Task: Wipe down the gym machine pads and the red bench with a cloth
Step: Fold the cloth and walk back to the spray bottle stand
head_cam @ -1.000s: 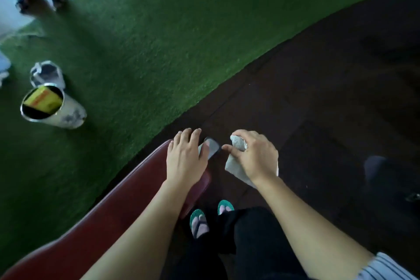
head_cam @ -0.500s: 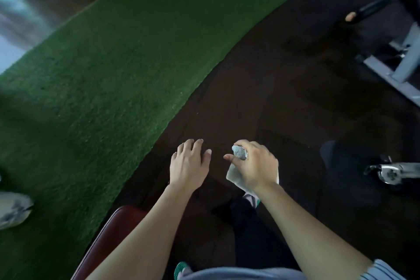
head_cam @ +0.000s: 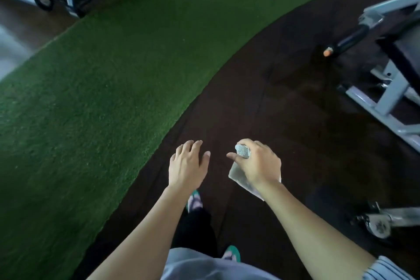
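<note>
Your right hand [head_cam: 259,163] pinches the grey cloth [head_cam: 242,152] low in the frame, fingers curled tight around it; your left hand [head_cam: 187,166] hangs empty, fingers loosely spread. No red bench is in view, and nothing is under the cloth, so judge wiping paused, with the grey machine [head_cam: 386,88] at right likely next

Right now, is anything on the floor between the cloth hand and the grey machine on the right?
Nothing visible. The right hand holds the cloth, and only bare dark floor lies between it and the grey machine frame.
</note>
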`<control>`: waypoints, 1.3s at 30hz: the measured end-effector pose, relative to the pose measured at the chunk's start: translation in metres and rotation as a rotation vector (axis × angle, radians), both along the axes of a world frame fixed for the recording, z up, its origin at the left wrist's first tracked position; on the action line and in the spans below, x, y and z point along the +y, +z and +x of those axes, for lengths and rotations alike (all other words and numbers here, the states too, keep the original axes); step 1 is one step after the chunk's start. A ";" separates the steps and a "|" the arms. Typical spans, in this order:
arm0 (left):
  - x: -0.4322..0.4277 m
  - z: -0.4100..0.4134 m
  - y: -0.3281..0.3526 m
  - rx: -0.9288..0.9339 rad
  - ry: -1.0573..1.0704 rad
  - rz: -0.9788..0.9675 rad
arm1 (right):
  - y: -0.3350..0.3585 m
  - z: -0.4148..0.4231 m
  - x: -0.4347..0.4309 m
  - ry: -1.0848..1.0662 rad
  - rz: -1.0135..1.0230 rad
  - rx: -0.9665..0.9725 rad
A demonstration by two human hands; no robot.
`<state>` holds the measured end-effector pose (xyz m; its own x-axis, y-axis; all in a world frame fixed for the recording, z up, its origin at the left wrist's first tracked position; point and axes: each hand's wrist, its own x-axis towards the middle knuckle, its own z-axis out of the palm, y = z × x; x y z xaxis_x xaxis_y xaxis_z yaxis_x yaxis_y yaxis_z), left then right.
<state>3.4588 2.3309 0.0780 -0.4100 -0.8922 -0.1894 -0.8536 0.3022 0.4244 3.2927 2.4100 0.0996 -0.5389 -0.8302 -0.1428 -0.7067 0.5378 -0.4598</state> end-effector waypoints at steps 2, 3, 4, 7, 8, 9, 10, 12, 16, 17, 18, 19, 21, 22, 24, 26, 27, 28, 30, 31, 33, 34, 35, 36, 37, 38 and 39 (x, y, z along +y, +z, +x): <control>-0.049 -0.027 -0.001 0.012 -0.011 -0.016 | -0.003 -0.025 -0.045 0.001 -0.008 0.006; -0.077 -0.041 -0.002 0.015 -0.019 -0.030 | -0.005 -0.038 -0.070 -0.001 -0.014 0.014; -0.106 -0.055 -0.002 0.018 -0.029 -0.044 | -0.006 -0.051 -0.097 -0.009 -0.022 0.022; -0.196 -0.097 0.005 0.015 -0.078 -0.066 | -0.002 -0.089 -0.181 -0.058 -0.045 0.017; -0.225 -0.109 0.008 0.020 -0.085 -0.064 | 0.001 -0.101 -0.208 -0.060 -0.044 0.019; -0.252 -0.121 0.012 0.022 -0.095 -0.062 | 0.005 -0.111 -0.233 -0.062 -0.040 0.020; -0.279 -0.133 0.016 0.023 -0.114 -0.067 | 0.008 -0.121 -0.257 -0.075 -0.045 0.014; -0.336 -0.161 0.025 0.007 -0.154 -0.069 | 0.013 -0.146 -0.309 -0.117 -0.066 -0.004; -0.431 -0.224 0.032 0.015 -0.186 -0.034 | 0.014 -0.201 -0.393 -0.194 -0.077 -0.001; -0.453 -0.242 0.032 0.017 -0.207 -0.039 | 0.013 -0.217 -0.414 -0.215 -0.083 0.004; -0.475 -0.261 0.031 0.018 -0.227 -0.047 | 0.012 -0.234 -0.435 -0.232 -0.091 0.005; -0.498 -0.281 0.030 0.019 -0.244 -0.051 | 0.009 -0.252 -0.456 -0.241 -0.100 0.004; -0.546 -0.325 0.027 0.019 -0.265 -0.059 | 0.004 -0.293 -0.500 -0.237 -0.103 0.008; -0.570 -0.348 0.026 0.017 -0.271 -0.064 | 0.001 -0.315 -0.522 -0.237 -0.104 0.011; -0.616 -0.394 0.027 0.010 -0.282 -0.064 | 0.001 -0.360 -0.568 -0.247 -0.120 0.003; -0.662 -0.440 0.031 -0.004 -0.284 -0.046 | 0.005 -0.409 -0.616 -0.244 -0.129 0.005; -0.684 -0.461 0.034 -0.013 -0.287 -0.038 | 0.009 -0.433 -0.639 -0.236 -0.129 0.018; -0.705 -0.481 0.037 -0.019 -0.290 -0.034 | 0.014 -0.456 -0.661 -0.228 -0.130 0.025; -0.749 -0.521 0.044 -0.021 -0.282 -0.030 | 0.024 -0.501 -0.709 -0.216 -0.122 0.021; -0.773 -0.541 0.046 -0.016 -0.271 -0.026 | 0.028 -0.523 -0.734 -0.214 -0.121 0.018; -0.816 -0.575 0.048 -0.013 -0.249 -0.014 | 0.033 -0.561 -0.779 -0.220 -0.116 0.008; -0.838 -0.591 0.047 -0.012 -0.243 -0.009 | 0.033 -0.579 -0.802 -0.225 -0.114 0.000; -0.861 -0.608 0.045 -0.013 -0.242 -0.002 | 0.031 -0.596 -0.824 -0.227 -0.112 -0.002; -0.885 -0.625 0.043 -0.014 -0.242 0.006 | 0.029 -0.613 -0.846 -0.226 -0.109 0.001; -0.910 -0.644 0.040 -0.017 -0.244 0.013 | 0.026 -0.631 -0.869 -0.227 -0.106 0.000; -0.936 -0.663 0.036 -0.021 -0.252 0.016 | 0.021 -0.651 -0.892 -0.232 -0.105 -0.001; -0.964 -0.684 0.032 -0.028 -0.266 0.014 | 0.016 -0.671 -0.915 -0.245 -0.104 0.002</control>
